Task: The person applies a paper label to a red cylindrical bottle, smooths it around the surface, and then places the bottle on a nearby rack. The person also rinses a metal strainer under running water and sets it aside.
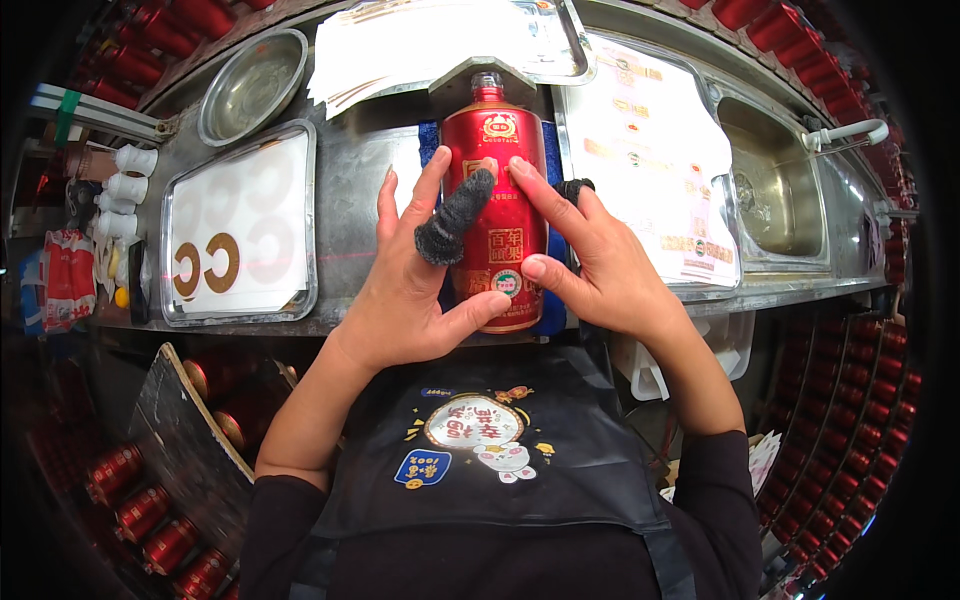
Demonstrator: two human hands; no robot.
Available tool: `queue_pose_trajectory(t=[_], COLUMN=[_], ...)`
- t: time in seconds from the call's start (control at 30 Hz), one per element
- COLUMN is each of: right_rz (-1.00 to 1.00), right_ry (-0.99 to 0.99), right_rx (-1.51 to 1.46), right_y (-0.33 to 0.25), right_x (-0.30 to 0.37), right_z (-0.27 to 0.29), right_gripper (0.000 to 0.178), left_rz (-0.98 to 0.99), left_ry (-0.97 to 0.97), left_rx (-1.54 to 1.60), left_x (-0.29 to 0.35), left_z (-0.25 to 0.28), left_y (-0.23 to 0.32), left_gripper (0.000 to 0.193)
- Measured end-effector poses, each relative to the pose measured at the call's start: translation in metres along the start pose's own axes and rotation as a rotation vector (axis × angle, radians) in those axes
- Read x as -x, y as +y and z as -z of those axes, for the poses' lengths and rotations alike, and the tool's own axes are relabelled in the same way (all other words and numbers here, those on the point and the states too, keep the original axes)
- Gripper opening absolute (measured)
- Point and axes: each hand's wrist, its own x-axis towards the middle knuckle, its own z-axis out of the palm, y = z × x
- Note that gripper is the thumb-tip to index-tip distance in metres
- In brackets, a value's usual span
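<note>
- Red bottle (496,215) lies on its side on a blue pad (553,300) on the steel desk (350,170), its neck pointing away from the person and its base near the desk's front edge.
- Left hand (415,290) rests flat on the bottle's left flank; its grip is spread, with the thumb touching the bottle's lower end and the fingers fanned upward.
- One finger of the left hand wears a dark knitted finger cover (455,217), which lies across the middle of the bottle's label.
- Right hand (590,260) rests on the bottle's right flank; its grip is also spread, with two fingertips pressing the upper part of the bottle and the thumb touching its lower label.
- Another dark finger cover (573,189) shows on a right-hand finger just beside the bottle's right edge.
- Neither hand closes around the bottle; both press on its upper face from either side, so the bottle sits between and under the two palms.
- To the left on the desk lies a steel tray (240,228) holding a white sheet with gold ring shapes.
- Behind that tray stands a round steel bowl (252,85).
- To the right lies a sheet of printed labels (655,160), and beyond it a sink (775,190) is set into the desk.
- Rows of red bottles (150,510) line the shelves around and below the desk.
</note>
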Motion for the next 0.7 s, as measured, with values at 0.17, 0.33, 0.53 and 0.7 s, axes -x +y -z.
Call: queue_pose_trajectory(t=[0.17, 0.33, 0.53, 0.7], right_rz=[-0.025, -0.033, -0.010, -0.009], right_ry=[-0.070, -0.063, -0.038, -0.048], right_rx=[0.033, 0.037, 0.032, 0.034], right_y=[-0.0018, -0.0039, -0.0030, -0.0030], right_x=[0.0062, 0.0057, 0.0022, 0.0030], right_z=[0.0043, 0.0058, 0.0030, 0.0023], right_gripper=[0.076, 0.078, 0.079, 0.080], left_rz=[-0.021, -0.021, 0.008, 0.017], left_ry=[0.020, 0.019, 0.025, 0.010], left_rx=[0.037, -0.005, -0.019, -0.038], left_x=[0.0005, -0.0017, -0.0033, -0.0004], left_z=[-0.0013, 0.0023, 0.0005, 0.0015], left_y=[0.0038, 0.0039, 0.0040, 0.0040], left_gripper=[0.085, 0.083, 0.082, 0.082])
